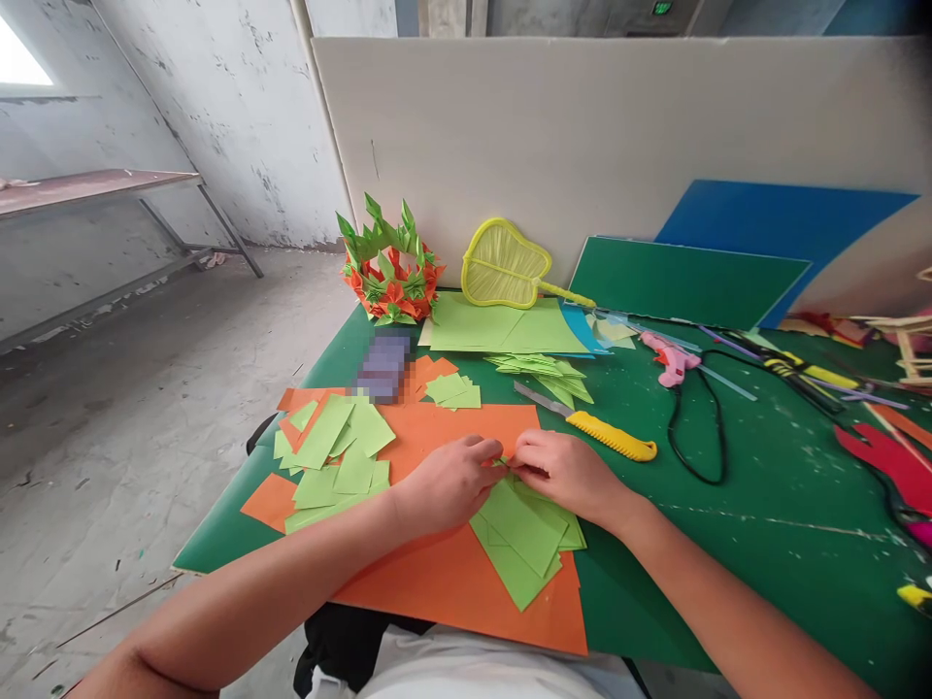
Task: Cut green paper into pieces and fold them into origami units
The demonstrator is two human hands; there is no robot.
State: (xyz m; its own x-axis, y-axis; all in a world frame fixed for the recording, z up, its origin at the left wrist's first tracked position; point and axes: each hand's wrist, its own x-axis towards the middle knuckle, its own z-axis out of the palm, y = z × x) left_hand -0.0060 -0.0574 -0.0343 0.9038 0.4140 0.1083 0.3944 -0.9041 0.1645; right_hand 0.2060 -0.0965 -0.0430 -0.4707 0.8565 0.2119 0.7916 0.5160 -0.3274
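Note:
My left hand (pixel 455 481) and my right hand (pixel 564 471) meet over an orange sheet (pixel 444 582), fingertips almost touching. Both are closed in a pinch on a small green paper piece (pixel 504 463), mostly hidden by the fingers. Just beneath my right hand lies a loose stack of green paper rectangles (pixel 524 539). More green paper pieces (pixel 356 466) are heaped left of my left hand, with some orange ones among them. Behind the hands are folded green paper pieces (pixel 546 374) and a small pile of green paper squares (pixel 455 391).
A yellow utility knife (pixel 612 435) lies with its blade out beyond my right hand. A pink glue gun (pixel 670 359) trails a black cord. A green and orange origami piece (pixel 393 272) and a yellow fan (pixel 506 262) stand at the back, before a pale board (pixel 582 126).

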